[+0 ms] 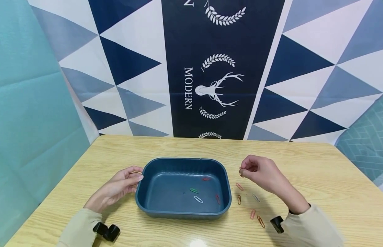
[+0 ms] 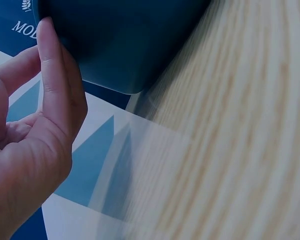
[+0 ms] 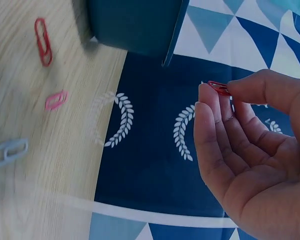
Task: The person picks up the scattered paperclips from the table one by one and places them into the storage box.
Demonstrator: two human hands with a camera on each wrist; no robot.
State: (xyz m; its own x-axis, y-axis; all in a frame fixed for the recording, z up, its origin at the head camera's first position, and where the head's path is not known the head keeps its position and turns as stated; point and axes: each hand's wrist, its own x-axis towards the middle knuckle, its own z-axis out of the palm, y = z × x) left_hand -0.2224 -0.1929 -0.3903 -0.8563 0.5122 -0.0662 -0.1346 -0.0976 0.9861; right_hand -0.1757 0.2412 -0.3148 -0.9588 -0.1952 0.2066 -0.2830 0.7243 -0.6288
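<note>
**Position and Long Axis, Left to Right**

Far left: left hand (image 1: pixel 119 186) touching the left side of the blue tray (image 1: pixel 179 215), fingers loosely bent, thumb tip at the rim. Flat on the table (image 1: pixel 142 233), with long axis left to right.

Inside the tray, in order: green clip (image 1: pixel 194 190), slanting down to the right; white clip (image 1: pixel 198 199), likewise; upper red clip (image 1: pixel 205 179), nearly crosswise; lower red clip (image 1: pixel 218 199), near the right wall, nearly lengthwise to the viewer.

Right of the tray, on the table: brown clip (image 1: pixel 239 199), pointing toward the viewer; upper pink clip (image 1: pixel 239 186), slanting down to the right; lower pink clip (image 1: pixel 252 214), near end leaning left; pale clip (image 1: pixel 256 197) and orange clip (image 1: pixel 260 221), both slanting down to the right.

Above these: right hand (image 1: pixel 261 172), thumb and fingertips pinching a reddish clip (image 3: pixel 219 88). Long axis nearly crosswise in the right wrist view, rounded end pointing left.
</note>
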